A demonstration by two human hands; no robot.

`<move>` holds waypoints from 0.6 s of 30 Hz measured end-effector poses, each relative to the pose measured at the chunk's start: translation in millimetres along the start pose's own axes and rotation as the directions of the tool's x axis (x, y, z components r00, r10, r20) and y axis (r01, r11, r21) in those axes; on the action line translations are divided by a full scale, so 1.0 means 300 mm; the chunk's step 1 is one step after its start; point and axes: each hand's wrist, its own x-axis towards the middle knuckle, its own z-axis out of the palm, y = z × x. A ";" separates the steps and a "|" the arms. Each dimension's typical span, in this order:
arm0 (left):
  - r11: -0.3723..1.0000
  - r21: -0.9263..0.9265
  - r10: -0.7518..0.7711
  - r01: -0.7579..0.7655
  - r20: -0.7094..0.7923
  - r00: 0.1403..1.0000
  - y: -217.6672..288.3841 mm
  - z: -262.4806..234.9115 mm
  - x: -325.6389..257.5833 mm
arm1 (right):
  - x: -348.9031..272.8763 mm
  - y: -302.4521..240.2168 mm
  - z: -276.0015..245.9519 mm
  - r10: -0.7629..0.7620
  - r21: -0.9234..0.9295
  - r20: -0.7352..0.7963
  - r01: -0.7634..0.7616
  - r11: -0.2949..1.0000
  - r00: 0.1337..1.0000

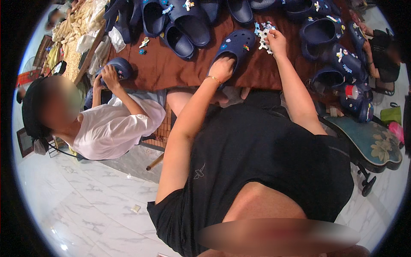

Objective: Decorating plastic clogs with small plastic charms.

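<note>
A navy blue clog (235, 40) with holes in its top lies on the brown cloth in front of me, toe pointing away. Some small coloured charms sit on its right side. My left hand (221, 69) reaches into its foot opening, the fingers curled and partly hidden inside. Beside the toe is a small cluster of white and blue shoe charms (258, 31). My right hand (276, 43) is at that cluster's edge, thumb and forefinger pinched on a white charm (266, 37). Two loose charms (143, 43) lie farther left on the cloth.
More navy clogs (188, 23) crowd the table's far side, and others (319, 36) stand at the right. A brown cloth (171, 73) covers the table. On the left, a co-worker in a white shirt handles a clog (122, 68). A padded stool (370, 139) is at my right.
</note>
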 end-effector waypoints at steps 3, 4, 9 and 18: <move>1.000 -0.020 -0.021 0.020 -0.040 0.999 -0.001 -0.002 -0.023 | -0.009 0.006 -0.014 0.009 -0.072 0.017 -0.008 0.997 1.000; 0.998 0.043 -0.053 0.054 -0.004 0.999 0.001 -0.001 -0.011 | -0.008 0.010 -0.017 -0.007 -0.165 0.044 0.014 0.986 0.999; 0.977 0.095 -0.202 0.190 0.144 0.969 -0.004 0.028 0.041 | 0.003 -0.020 0.056 -0.340 -0.390 0.079 0.343 0.854 0.937; 0.971 -0.063 -0.218 0.230 0.162 0.962 -0.003 0.033 0.021 | -0.078 -0.091 0.158 -0.622 -0.425 0.499 0.796 0.431 0.603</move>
